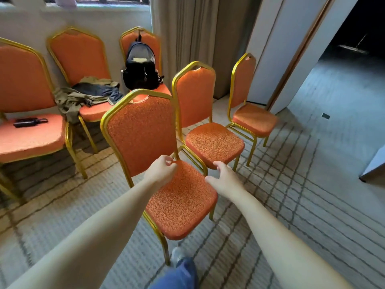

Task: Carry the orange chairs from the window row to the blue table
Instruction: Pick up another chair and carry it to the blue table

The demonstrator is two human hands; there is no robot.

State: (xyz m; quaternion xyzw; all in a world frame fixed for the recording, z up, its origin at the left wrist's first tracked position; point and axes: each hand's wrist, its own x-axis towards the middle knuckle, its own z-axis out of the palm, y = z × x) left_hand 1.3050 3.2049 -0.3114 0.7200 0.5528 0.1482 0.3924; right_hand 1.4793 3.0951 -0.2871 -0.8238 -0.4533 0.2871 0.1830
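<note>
A person reaches with both bare arms toward the nearest orange chair (pixel 166 163), a gold-framed banquet seat standing on the striped carpet (pixel 291 205) at the centre of the view. The left hand (pixel 161 171) hovers over the rear of the seat cushion, just below the backrest, fingers curled loosely inward and gripping nothing. The right hand (pixel 224 178) sits at the cushion's 3 o'clock edge, fingers spread and open, close to the gold frame rail — contact cannot be confirmed.

At 1 o'clock from this chair stands a second orange chair (pixel 208 126), just beside it, and farther on at 2 o'clock a third chair (pixel 250 109) near the white partition (pixel 270 49). Along the wall under the window (pixel 112 1), from 9 to 12 o'clock, runs the window row: one chair (pixel 27 113) carrying a small black object (pixel 27 122) on its seat, another (pixel 81 65) draped with a heap of clothes (pixel 89 94), and a third (pixel 143 44) bearing a black backpack (pixel 140 67) propped upright against its back. A beige curtain (pixel 183 38) hangs at 12 o'clock. At 6 o'clock — the bottom edge of the frame — a blue trouser leg (pixel 179 276) and a shoe (pixel 177 254) show beside the near chair's front leg.
</note>
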